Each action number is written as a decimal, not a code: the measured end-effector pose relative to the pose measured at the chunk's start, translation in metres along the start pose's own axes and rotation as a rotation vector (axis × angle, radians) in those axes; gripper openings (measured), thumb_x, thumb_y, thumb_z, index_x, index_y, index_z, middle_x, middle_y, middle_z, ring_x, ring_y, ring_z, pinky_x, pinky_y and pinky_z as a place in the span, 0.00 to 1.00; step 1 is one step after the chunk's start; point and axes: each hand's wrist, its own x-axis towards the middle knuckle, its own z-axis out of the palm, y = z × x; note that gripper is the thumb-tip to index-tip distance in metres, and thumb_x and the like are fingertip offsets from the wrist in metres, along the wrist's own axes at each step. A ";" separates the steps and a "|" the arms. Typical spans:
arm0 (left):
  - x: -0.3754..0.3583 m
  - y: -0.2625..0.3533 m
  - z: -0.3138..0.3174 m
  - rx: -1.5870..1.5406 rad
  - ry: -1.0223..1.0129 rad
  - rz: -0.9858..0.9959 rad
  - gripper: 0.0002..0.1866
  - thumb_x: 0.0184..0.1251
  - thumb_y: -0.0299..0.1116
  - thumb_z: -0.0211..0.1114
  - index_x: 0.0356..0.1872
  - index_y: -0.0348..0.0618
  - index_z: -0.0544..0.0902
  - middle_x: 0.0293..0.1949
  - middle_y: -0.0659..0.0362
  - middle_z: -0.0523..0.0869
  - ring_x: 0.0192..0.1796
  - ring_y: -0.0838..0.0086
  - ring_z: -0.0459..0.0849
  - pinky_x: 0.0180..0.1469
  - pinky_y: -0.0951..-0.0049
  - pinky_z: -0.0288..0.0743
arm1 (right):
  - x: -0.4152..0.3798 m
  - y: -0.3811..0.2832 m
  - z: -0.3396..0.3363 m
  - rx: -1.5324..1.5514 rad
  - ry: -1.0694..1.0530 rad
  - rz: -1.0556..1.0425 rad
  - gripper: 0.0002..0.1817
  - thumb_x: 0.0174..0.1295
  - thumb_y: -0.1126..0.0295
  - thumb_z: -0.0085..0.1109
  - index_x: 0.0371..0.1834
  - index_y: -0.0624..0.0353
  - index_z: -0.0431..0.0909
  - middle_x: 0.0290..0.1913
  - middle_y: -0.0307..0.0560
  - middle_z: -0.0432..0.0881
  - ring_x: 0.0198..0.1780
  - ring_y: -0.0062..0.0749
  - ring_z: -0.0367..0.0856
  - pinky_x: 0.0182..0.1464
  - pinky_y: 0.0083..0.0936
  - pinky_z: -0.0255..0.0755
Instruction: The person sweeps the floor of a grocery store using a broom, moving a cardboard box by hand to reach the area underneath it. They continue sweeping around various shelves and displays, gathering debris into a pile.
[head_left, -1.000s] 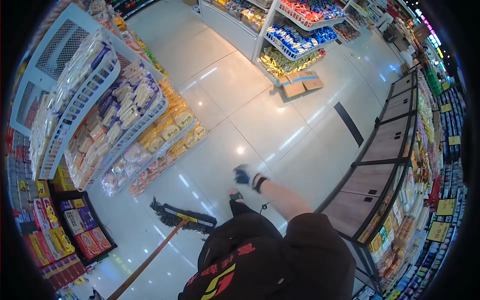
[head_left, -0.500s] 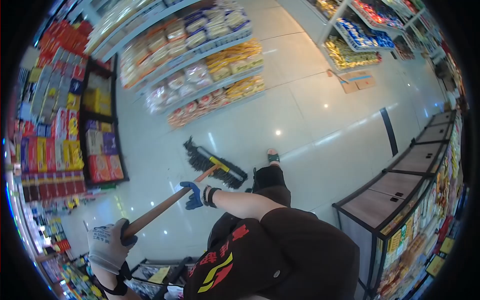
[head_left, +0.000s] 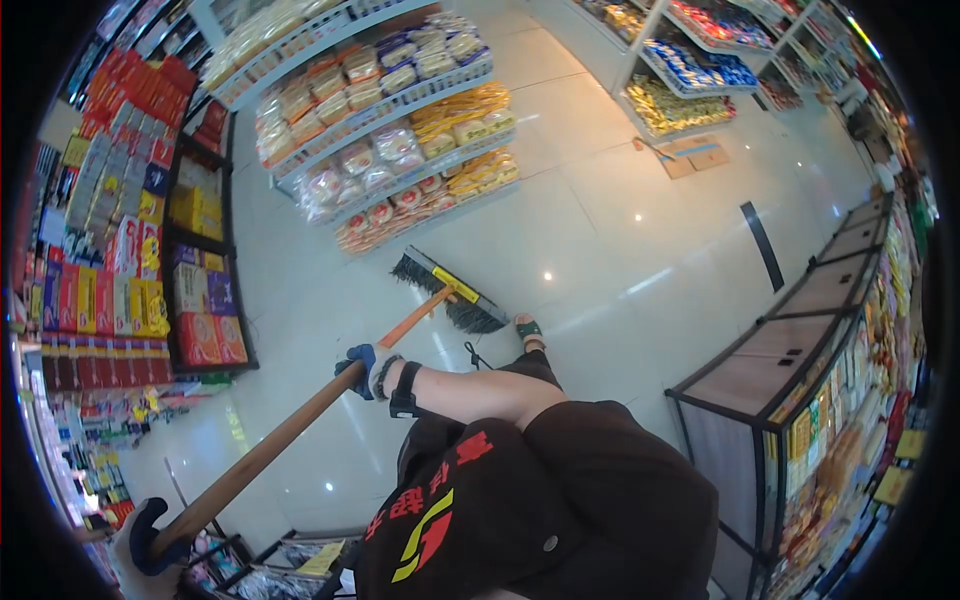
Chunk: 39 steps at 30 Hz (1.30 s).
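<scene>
A dust mop with a long wooden handle (head_left: 270, 440) runs diagonally across the view. Its wide head (head_left: 455, 290), with dark fringe and a yellow strip along the bar, rests on the shiny tiled floor. My right hand (head_left: 366, 369), in a blue-palmed glove, wraps round the lower part of the handle. At the handle's upper end, in the lower left, my left hand (head_left: 150, 545) is closed round the wood in a grey and dark blue glove, partly in shadow. My sandalled foot (head_left: 528, 328) stands just right of the mop head.
Ahead stands a tiered shelf (head_left: 370, 125) of bagged goods. Boxed goods (head_left: 205, 290) line the left. A low cabinet (head_left: 770, 375) runs along the right. Flattened cardboard (head_left: 690, 157) lies on the floor near the far candy rack (head_left: 690, 70).
The mop head has moved up and slightly right, and its bar has turned. My left hand has gone down and left with the handle end; my right hand has shifted slightly left and up.
</scene>
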 end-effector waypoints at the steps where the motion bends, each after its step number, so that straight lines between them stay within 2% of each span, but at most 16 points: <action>1: 0.005 0.005 -0.003 -0.048 -0.055 -0.082 0.28 0.41 0.35 0.72 0.44 0.30 0.76 0.36 0.53 0.81 0.27 0.79 0.74 0.27 0.80 0.67 | -0.008 -0.011 0.001 -0.024 -0.034 -0.017 0.04 0.57 0.72 0.50 0.31 0.60 0.68 0.26 0.47 0.75 0.28 0.36 0.77 0.33 0.31 0.76; 2: 0.009 0.009 -0.003 -0.095 -0.109 -0.171 0.28 0.41 0.36 0.72 0.44 0.30 0.76 0.36 0.53 0.80 0.27 0.79 0.74 0.27 0.81 0.66 | -0.015 -0.023 0.002 -0.054 -0.065 -0.028 0.06 0.59 0.70 0.50 0.34 0.61 0.67 0.28 0.50 0.77 0.30 0.39 0.78 0.36 0.35 0.77; 4: 0.026 0.025 0.012 -0.138 -0.042 -0.052 0.26 0.41 0.31 0.70 0.45 0.30 0.76 0.37 0.53 0.80 0.28 0.79 0.76 0.29 0.80 0.69 | -0.037 -0.059 0.006 -0.054 -0.143 -0.099 0.04 0.56 0.72 0.50 0.31 0.61 0.68 0.26 0.49 0.75 0.31 0.41 0.76 0.40 0.37 0.75; 6: 0.054 0.047 0.028 -0.274 0.008 -0.027 0.22 0.42 0.25 0.68 0.44 0.35 0.77 0.27 0.60 0.79 0.25 0.79 0.77 0.29 0.78 0.69 | -0.053 -0.107 0.005 -0.025 -0.228 -0.180 0.04 0.55 0.73 0.50 0.29 0.61 0.66 0.25 0.50 0.73 0.28 0.42 0.74 0.38 0.37 0.74; 7: 0.070 0.054 0.036 -0.326 -0.004 -0.009 0.22 0.40 0.20 0.66 0.43 0.30 0.76 0.29 0.61 0.78 0.27 0.84 0.74 0.27 0.84 0.68 | -0.058 -0.137 0.001 -0.018 -0.259 -0.230 0.04 0.55 0.73 0.50 0.29 0.60 0.66 0.26 0.50 0.73 0.29 0.42 0.74 0.38 0.36 0.74; 13: 0.186 0.191 0.106 -0.253 -0.063 0.330 0.22 0.44 0.24 0.69 0.45 0.37 0.77 0.31 0.56 0.83 0.34 0.77 0.81 0.39 0.78 0.73 | -0.141 -0.325 -0.008 0.162 -0.264 -0.523 0.08 0.56 0.69 0.50 0.31 0.62 0.65 0.26 0.48 0.71 0.29 0.40 0.73 0.36 0.33 0.74; 17: 0.254 0.305 0.209 0.016 -0.009 0.570 0.19 0.54 0.43 0.63 0.46 0.49 0.77 0.35 0.54 0.83 0.34 0.60 0.82 0.38 0.65 0.75 | -0.180 -0.412 -0.013 -0.012 -0.075 -0.874 0.10 0.58 0.70 0.50 0.37 0.64 0.67 0.29 0.55 0.77 0.30 0.43 0.78 0.36 0.35 0.76; 19: 0.290 0.356 0.278 0.041 -0.180 0.746 0.23 0.55 0.42 0.60 0.52 0.47 0.72 0.36 0.53 0.82 0.39 0.59 0.81 0.40 0.63 0.74 | -0.165 -0.445 -0.034 -0.037 0.014 -0.922 0.10 0.58 0.70 0.51 0.37 0.65 0.67 0.28 0.55 0.77 0.28 0.44 0.78 0.35 0.36 0.76; 23: 0.342 0.434 0.434 0.358 -0.509 0.709 0.28 0.57 0.29 0.47 0.63 0.43 0.58 0.39 0.45 0.81 0.41 0.54 0.81 0.42 0.56 0.73 | -0.138 -0.462 -0.082 -0.074 0.146 -0.873 0.05 0.58 0.68 0.46 0.28 0.55 0.69 0.22 0.47 0.76 0.23 0.38 0.74 0.27 0.32 0.70; 26: 0.328 0.418 0.453 0.334 -0.608 0.682 0.31 0.57 0.28 0.46 0.65 0.41 0.53 0.40 0.42 0.81 0.42 0.54 0.81 0.43 0.56 0.72 | -0.109 -0.450 -0.104 -0.127 0.311 -0.830 0.08 0.59 0.66 0.43 0.23 0.47 0.70 0.20 0.39 0.73 0.23 0.33 0.73 0.25 0.28 0.67; 28: 0.326 0.389 0.457 0.333 -0.583 0.683 0.32 0.57 0.28 0.47 0.66 0.44 0.52 0.40 0.43 0.81 0.41 0.53 0.81 0.44 0.56 0.72 | -0.068 -0.451 -0.118 -0.972 0.699 -0.903 0.08 0.57 0.62 0.44 0.23 0.45 0.71 0.20 0.38 0.72 0.25 0.31 0.73 0.26 0.27 0.67; 29: 0.326 0.372 0.453 0.341 -0.598 0.645 0.32 0.57 0.28 0.47 0.66 0.46 0.52 0.40 0.43 0.81 0.41 0.53 0.81 0.44 0.56 0.72 | -0.058 -0.447 -0.114 -1.572 0.995 -0.750 0.08 0.56 0.60 0.44 0.22 0.44 0.71 0.21 0.38 0.72 0.26 0.30 0.74 0.28 0.27 0.68; 32: 0.319 0.314 0.431 0.350 -0.609 0.568 0.33 0.56 0.29 0.49 0.66 0.52 0.53 0.40 0.46 0.81 0.42 0.54 0.80 0.43 0.56 0.72 | -0.050 -0.405 -0.091 -1.340 0.931 -0.727 0.09 0.56 0.59 0.44 0.23 0.44 0.72 0.23 0.39 0.75 0.30 0.32 0.76 0.32 0.27 0.69; 36: 0.288 0.228 0.376 0.379 -0.639 0.512 0.32 0.57 0.29 0.49 0.66 0.56 0.55 0.41 0.49 0.81 0.43 0.56 0.80 0.44 0.57 0.72 | 0.004 -0.353 -0.091 -2.083 1.055 -0.627 0.10 0.54 0.58 0.46 0.33 0.44 0.77 0.32 0.40 0.81 0.38 0.32 0.79 0.38 0.24 0.70; 37: 0.279 0.203 0.363 0.398 -0.692 0.477 0.31 0.57 0.28 0.47 0.65 0.57 0.56 0.42 0.51 0.81 0.44 0.57 0.80 0.44 0.56 0.72 | 0.046 -0.341 -0.105 -1.714 1.041 -0.732 0.12 0.54 0.58 0.47 0.34 0.45 0.79 0.35 0.41 0.82 0.37 0.33 0.81 0.37 0.25 0.73; 39: 0.261 0.138 0.345 0.425 -0.626 0.482 0.31 0.57 0.28 0.47 0.65 0.58 0.57 0.42 0.51 0.81 0.43 0.57 0.80 0.44 0.57 0.72 | 0.167 -0.328 -0.150 -1.599 0.855 -0.885 0.13 0.54 0.57 0.46 0.33 0.47 0.79 0.35 0.42 0.82 0.37 0.33 0.81 0.36 0.25 0.73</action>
